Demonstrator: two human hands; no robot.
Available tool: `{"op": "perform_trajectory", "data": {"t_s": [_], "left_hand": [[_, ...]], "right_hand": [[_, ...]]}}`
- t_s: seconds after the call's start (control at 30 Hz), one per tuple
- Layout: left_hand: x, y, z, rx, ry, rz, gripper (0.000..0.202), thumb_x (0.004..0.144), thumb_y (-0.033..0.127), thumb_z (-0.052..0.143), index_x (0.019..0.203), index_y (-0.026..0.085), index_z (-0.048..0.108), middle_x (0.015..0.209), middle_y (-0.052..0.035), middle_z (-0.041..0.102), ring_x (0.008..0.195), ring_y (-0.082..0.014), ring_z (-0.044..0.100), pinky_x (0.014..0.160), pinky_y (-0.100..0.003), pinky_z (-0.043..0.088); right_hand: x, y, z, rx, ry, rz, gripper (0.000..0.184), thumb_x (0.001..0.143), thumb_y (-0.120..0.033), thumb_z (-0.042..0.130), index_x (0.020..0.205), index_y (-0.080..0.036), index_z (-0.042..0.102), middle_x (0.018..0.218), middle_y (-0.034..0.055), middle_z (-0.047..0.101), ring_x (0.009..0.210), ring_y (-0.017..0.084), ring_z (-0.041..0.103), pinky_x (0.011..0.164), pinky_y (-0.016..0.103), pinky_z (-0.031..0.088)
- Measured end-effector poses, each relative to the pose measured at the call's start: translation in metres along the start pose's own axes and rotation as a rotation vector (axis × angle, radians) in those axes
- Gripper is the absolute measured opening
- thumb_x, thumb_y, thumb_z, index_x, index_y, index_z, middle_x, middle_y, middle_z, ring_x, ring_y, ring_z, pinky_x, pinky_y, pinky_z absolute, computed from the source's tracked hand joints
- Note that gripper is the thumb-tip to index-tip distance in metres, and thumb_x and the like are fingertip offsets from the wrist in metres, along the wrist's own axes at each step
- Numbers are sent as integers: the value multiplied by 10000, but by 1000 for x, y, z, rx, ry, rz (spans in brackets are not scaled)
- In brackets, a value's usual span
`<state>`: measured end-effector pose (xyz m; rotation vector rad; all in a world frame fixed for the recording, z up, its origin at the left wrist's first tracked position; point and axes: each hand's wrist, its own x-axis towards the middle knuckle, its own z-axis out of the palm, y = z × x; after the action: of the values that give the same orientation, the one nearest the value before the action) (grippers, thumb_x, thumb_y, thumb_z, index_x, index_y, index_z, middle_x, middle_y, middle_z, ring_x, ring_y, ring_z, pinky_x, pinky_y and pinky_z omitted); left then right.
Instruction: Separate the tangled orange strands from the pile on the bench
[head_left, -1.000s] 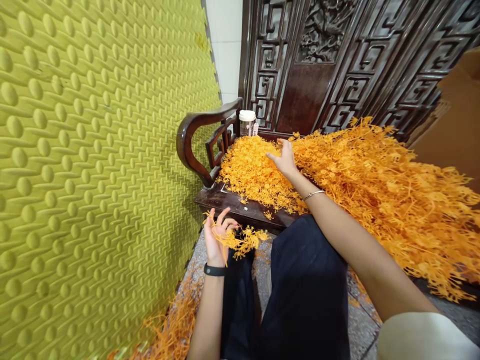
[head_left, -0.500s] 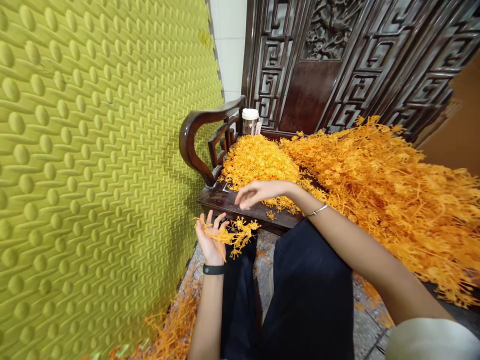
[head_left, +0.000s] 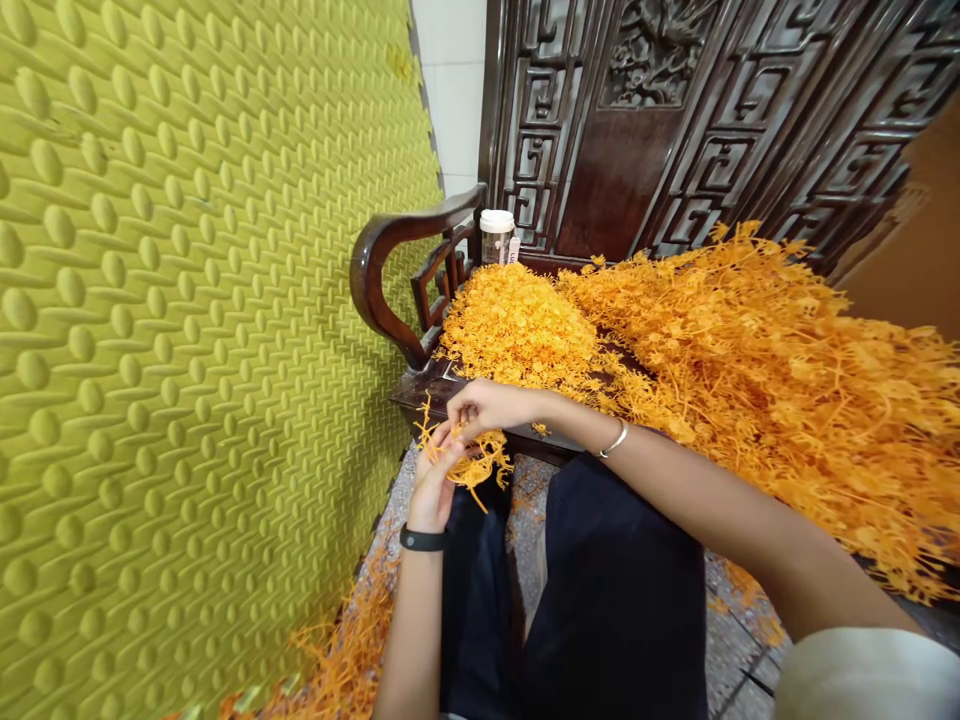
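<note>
My left hand [head_left: 433, 482], with a black band at the wrist, holds an orange plastic sprig [head_left: 480, 462] in front of the bench's front edge. My right hand [head_left: 486, 406], a thin bangle on its wrist, has its fingertips pinched on the same sprig, right above the left hand. Just beyond them on the dark wooden bench [head_left: 420, 392] lies a heap of small orange plastic pieces [head_left: 517, 325]. To its right spreads a much larger pile of long orange plastic sprigs [head_left: 780, 370].
A yellow-green bumpy mat [head_left: 187, 330] stands as a wall on the left. A white-lidded cup [head_left: 496, 235] sits in the bench's back corner by the curved armrest [head_left: 390, 265]. Orange scraps [head_left: 345, 650] litter the floor beside my dark-trousered legs [head_left: 600, 600]. Cardboard [head_left: 911, 230] leans at the right.
My right hand left the heap on the bench, swept back toward me and now pinches the sprig in my left hand. The left hand's fingers have closed around the sprig.
</note>
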<state>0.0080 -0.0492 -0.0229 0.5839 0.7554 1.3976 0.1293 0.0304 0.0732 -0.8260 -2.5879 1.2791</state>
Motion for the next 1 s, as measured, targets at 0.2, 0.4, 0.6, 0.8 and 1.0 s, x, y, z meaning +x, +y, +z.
{"op": "perform_trajectory", "data": {"t_s": [0.2,0.4,0.6,0.8,1.0], "left_hand": [[-4,3,7,175,-5,55,369,586,174,736,942,160,637,926,-49,666,844,-142,619,807,-252,448],[-10,4,16,290,22,39,171,667,271,654,742,121,689,769,-39,667,742,-131,590,740,-233,438],[-6,1,16,219,71,129,96,666,239,606,625,152,614,679,7,591,703,-121,546,712,-231,410],[-9,5,11,272,-156,131,178,704,210,542,536,151,545,704,-19,561,792,-157,540,814,-280,392],[-16,-3,27,206,-282,111,176,749,211,516,595,152,578,702,-31,581,757,-158,548,784,-280,400]], "right_hand": [[2,10,2,194,-29,24,142,669,-210,650,698,-101,565,546,-14,547,505,85,515,510,207,397],[1,3,-2,182,36,-20,141,652,-203,666,681,-97,577,590,-5,575,526,73,515,527,201,393],[1,2,-1,166,86,12,113,676,-120,630,661,-112,518,584,-10,558,537,74,513,536,203,391],[-1,-5,-9,513,148,7,113,827,-176,443,730,-163,387,555,-7,571,507,99,550,588,269,462],[-13,15,-50,380,652,-120,98,728,-191,583,751,-136,504,672,6,568,629,97,548,655,257,460]]}}
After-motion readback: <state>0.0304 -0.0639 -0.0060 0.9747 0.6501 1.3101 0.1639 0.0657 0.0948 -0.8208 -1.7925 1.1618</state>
